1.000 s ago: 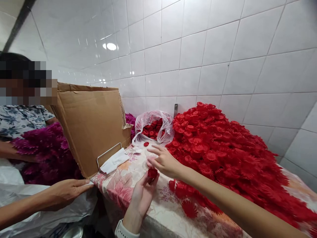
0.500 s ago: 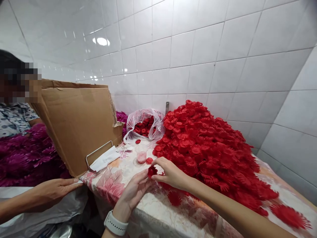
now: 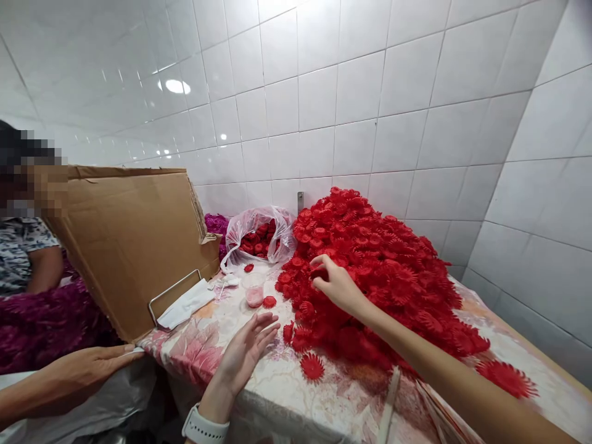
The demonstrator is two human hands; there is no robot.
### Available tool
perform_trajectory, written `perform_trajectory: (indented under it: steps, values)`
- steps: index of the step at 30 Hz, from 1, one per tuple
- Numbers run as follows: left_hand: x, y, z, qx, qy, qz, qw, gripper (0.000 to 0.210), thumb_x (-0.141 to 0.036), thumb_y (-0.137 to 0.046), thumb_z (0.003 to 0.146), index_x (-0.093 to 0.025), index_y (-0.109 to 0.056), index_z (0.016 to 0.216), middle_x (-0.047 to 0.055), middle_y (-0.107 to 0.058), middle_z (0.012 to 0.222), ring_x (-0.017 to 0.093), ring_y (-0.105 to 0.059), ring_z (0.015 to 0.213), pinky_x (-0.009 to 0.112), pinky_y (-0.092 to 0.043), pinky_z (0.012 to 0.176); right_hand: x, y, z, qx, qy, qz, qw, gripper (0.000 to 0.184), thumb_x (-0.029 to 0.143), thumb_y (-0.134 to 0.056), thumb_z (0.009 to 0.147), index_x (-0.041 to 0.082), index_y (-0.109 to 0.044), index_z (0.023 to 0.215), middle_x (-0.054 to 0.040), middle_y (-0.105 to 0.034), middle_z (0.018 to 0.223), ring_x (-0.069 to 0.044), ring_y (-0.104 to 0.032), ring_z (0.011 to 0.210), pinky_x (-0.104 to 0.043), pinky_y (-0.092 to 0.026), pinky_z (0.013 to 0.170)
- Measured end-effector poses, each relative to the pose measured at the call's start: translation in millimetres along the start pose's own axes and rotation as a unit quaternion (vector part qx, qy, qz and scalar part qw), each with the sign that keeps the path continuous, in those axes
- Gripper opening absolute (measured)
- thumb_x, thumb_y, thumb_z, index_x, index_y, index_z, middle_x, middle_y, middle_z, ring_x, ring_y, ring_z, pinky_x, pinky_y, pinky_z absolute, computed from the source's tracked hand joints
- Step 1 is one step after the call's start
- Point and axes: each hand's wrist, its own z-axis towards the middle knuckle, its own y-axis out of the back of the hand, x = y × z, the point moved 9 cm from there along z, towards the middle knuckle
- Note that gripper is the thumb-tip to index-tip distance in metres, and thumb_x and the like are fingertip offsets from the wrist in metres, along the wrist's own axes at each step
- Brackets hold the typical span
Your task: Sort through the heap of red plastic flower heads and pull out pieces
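My left hand [image 3: 248, 350], with a white watch on its wrist, is held palm up over the table's near edge. Its fingers are spread and nothing lies in the palm. My right hand [image 3: 338, 285] reaches over the left side of a large heap of red artificial flower heads [image 3: 393, 271]. Its thumb and forefinger are apart, with no flower visible between them. A small clear cup of pinkish paste [image 3: 254, 296] stands beyond my left hand. Beside that cup lies a red flower piece [image 3: 269, 301]. Another red flower [image 3: 312, 367] lies flat near the table edge.
A clear plastic bag [image 3: 231, 237] of red pieces sits by the wall. On the left stand a cardboard panel [image 3: 134, 240], a wire stand [image 3: 178, 285] with a white cloth [image 3: 187, 303], and purple flowers [image 3: 46, 327]. A co-worker's hand [image 3: 102, 367] holds something white. A pale stick [image 3: 389, 404] lies in front.
The small dark red flower has left my fingers. My right hand has moved away from my left, up and right to the heap, while my left hand has opened. The view has turned slightly right.
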Motion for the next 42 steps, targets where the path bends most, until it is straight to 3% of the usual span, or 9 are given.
perform_trajectory:
  steps: [6,13,18,24,32,38,42]
  values:
    - [-3,-4.6,-7,-0.021,-0.003,0.008,1.0,0.027,-0.02,-0.04,0.088,-0.01,-0.066,0.085,0.01,-0.068,0.098,0.019,-0.063,0.093,0.029,-0.043,0.092,-19,65,-11,-0.052,-0.031,0.02,0.998,0.011,0.018,-0.039,0.069,0.021,-0.046,0.077,0.0043,-0.053,0.056,-0.014,-0.055,0.047,-0.026,-0.044,0.054]
    - [-5,-4.4,-8,-0.036,-0.007,-0.001,0.999,0.029,-0.02,-0.04,0.088,-0.009,-0.066,0.084,0.012,-0.068,0.098,0.02,-0.063,0.092,0.031,-0.042,0.094,-39,87,-17,-0.067,-0.026,0.035,0.997,0.019,0.03,-0.037,0.079,0.018,-0.048,0.087,0.0066,-0.045,0.048,-0.011,-0.043,0.039,-0.024,-0.036,0.043]
    - [-7,-3.2,-8,-0.028,-0.016,-0.008,0.999,0.029,-0.022,-0.039,0.088,-0.01,-0.066,0.086,0.012,-0.066,0.102,0.02,-0.062,0.094,0.03,-0.045,0.09,-29,78,-10,-0.026,-0.001,0.039,0.999,0.022,0.024,-0.033,0.081,0.018,-0.052,0.091,0.0029,-0.052,0.056,-0.012,-0.047,0.046,-0.025,-0.039,0.047]
    - [-18,-0.3,-15,-0.081,-0.079,-0.012,0.994,0.027,-0.013,-0.039,0.087,-0.006,-0.064,0.087,0.014,-0.066,0.103,0.019,-0.062,0.095,0.029,-0.048,0.088,-28,58,-16,0.07,-0.004,0.059,0.996,0.024,0.012,-0.032,0.079,0.017,-0.055,0.084,0.0011,-0.058,0.058,-0.012,-0.057,0.049,-0.024,-0.047,0.053]
    - [-24,0.1,-17,-0.096,-0.108,0.009,0.989,0.023,-0.01,-0.041,0.084,-0.008,-0.063,0.088,0.013,-0.067,0.1,0.019,-0.064,0.094,0.027,-0.051,0.084,-26,38,-28,0.078,0.007,0.057,0.995,0.028,0.004,-0.034,0.074,0.015,-0.059,0.081,0.0049,-0.05,0.041,-0.013,-0.056,0.039,-0.022,-0.045,0.047]
    - [-23,3.4,-17,-0.112,-0.096,0.005,0.989,0.028,-0.016,-0.04,0.086,-0.01,-0.067,0.085,0.011,-0.068,0.099,0.02,-0.062,0.096,0.031,-0.044,0.093,-26,25,-32,0.085,0.004,0.069,0.994,0.03,0.009,-0.034,0.078,0.016,-0.059,0.094,0.0041,-0.054,0.049,-0.011,-0.055,0.039,-0.02,-0.044,0.045]
    - [-21,5.1,-15,-0.098,-0.11,0.052,0.988,0.023,-0.023,-0.049,0.081,-0.011,-0.068,0.085,0.011,-0.068,0.099,0.023,-0.06,0.1,0.035,-0.039,0.097,-30,13,-37,0.111,-0.008,0.084,0.99,0.03,0.008,-0.033,0.078,0.015,-0.06,0.089,0.0027,-0.057,0.05,-0.012,-0.061,0.045,-0.02,-0.047,0.047]
